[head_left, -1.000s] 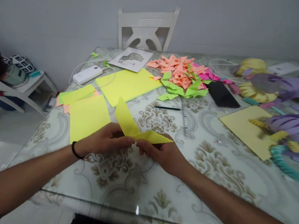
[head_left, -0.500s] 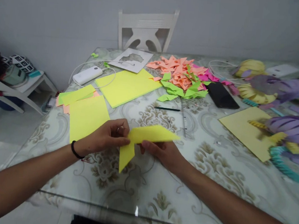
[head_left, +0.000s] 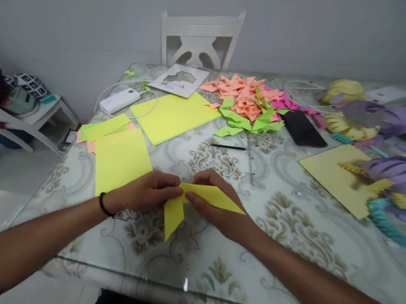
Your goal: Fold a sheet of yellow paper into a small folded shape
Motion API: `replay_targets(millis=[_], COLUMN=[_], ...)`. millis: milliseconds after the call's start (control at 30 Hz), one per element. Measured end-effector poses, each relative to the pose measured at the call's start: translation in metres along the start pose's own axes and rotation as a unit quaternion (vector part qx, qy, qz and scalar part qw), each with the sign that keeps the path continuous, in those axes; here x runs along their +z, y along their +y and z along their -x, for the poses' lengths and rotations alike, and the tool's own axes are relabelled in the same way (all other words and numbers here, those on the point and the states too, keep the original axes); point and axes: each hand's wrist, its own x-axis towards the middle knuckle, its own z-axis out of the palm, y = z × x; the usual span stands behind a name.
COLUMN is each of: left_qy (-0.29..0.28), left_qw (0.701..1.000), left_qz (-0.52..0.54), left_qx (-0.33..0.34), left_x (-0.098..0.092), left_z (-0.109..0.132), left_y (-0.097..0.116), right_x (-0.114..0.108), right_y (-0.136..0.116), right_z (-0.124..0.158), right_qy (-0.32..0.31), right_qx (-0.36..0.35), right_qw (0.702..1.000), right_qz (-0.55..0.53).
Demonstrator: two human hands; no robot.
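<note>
A folded yellow paper piece lies low over the glass-topped table, one pointed flap aimed toward me and another to the right. My left hand, with a black band on the wrist, pinches its left side. My right hand presses fingers on its middle fold and holds it from below. Both hands are closed on the paper.
Yellow sheets lie to the left and behind. Further back are a pile of orange, green and pink folded pieces, a black phone, a pen, a white power bank and purple and yellow paper crafts at right. A white chair stands beyond.
The paper was turned over: its long flap pointed away a second ago and now points toward me. Both hands have lowered it toward the table and my right fingers moved onto its top.
</note>
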Motion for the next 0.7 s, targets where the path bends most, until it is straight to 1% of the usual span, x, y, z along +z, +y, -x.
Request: replay_targets(millis=[133,267,367,500,633,700], left_qy=[0.001,0.007,0.011,0.016,0.025,0.026], left_qw=[1.0,1.0,1.0,1.0,0.999,0.999], left_qz=[-0.007,-0.002,0.006,-0.004,-0.002,0.005], left_qx=[0.013,0.015,0.013,0.018,0.03,0.025], left_x=[0.0,0.0004,0.0009,0.001,0.0005,0.0003], left_z=[0.0003,0.0008,0.001,0.0006,0.0009,0.0015], left_y=[0.0007,0.0024,0.0028,0.0023,0.0025,0.0026], right_x=[0.0012,0.0012,0.0013,0.0013,-0.0001,-0.0011], right_y=[-0.0018,-0.0024,-0.0009,0.0028,0.0022,0.0002], right_z=[0.0018,0.0025,0.0021,0.0008,-0.0003,-0.0005], right_qy=[-0.017,-0.009,-0.014,-0.021,-0.005,0.002], right_qx=[-0.037,-0.1,-0.142,-0.171,-0.223,-0.241], right_qw=[0.999,0.995,0.99,0.985,0.975,0.97], right_qz=[-0.024,-0.021,-0.02,-0.027,0.007,0.037])
